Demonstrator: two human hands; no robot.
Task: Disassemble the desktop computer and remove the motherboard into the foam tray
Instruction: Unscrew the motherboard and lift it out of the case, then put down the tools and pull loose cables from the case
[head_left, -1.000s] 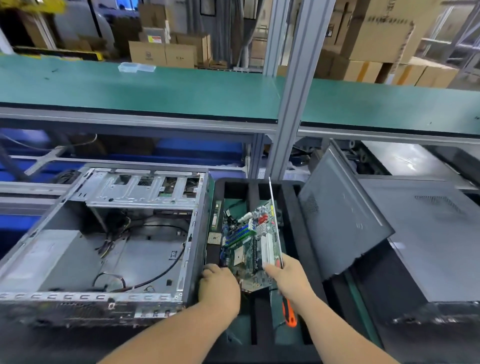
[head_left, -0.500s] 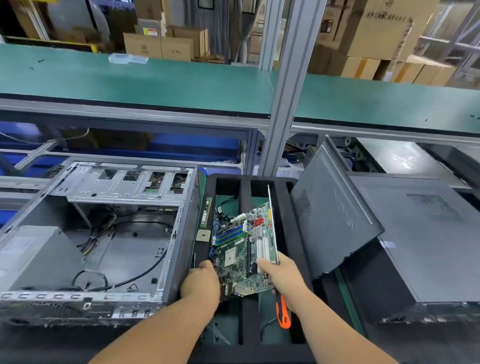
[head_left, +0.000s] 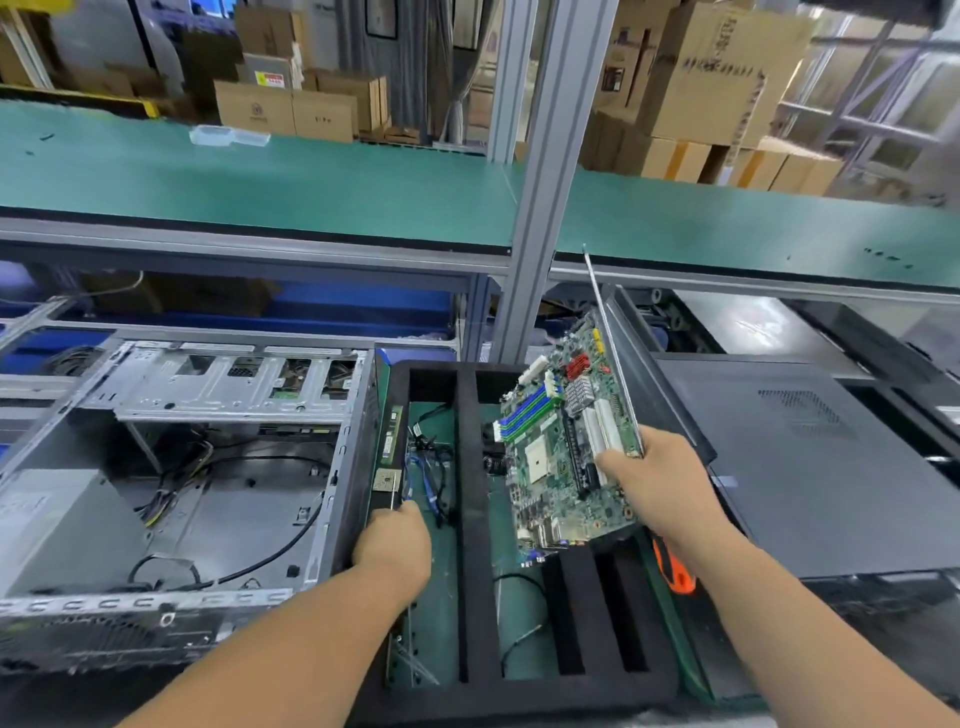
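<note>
My right hand grips the green motherboard by its right edge and holds it tilted above the right half of the black foam tray. The same hand also holds a screwdriver; its orange handle sticks out below my wrist and its thin shaft points up. My left hand has its fingers curled over the tray's left wall, just below a CPU chip lying there. The opened computer case stands to the left, with loose cables inside.
A RAM stick lies along the tray's left wall and cables sit in its left slot. A grey side panel leans behind the motherboard. A closed black computer case lies to the right. A grey post and a green shelf rise behind.
My left hand let go of the motherboard and moved left to the tray's wall. My right hand alone lifted the board up and to the right, tilting it.
</note>
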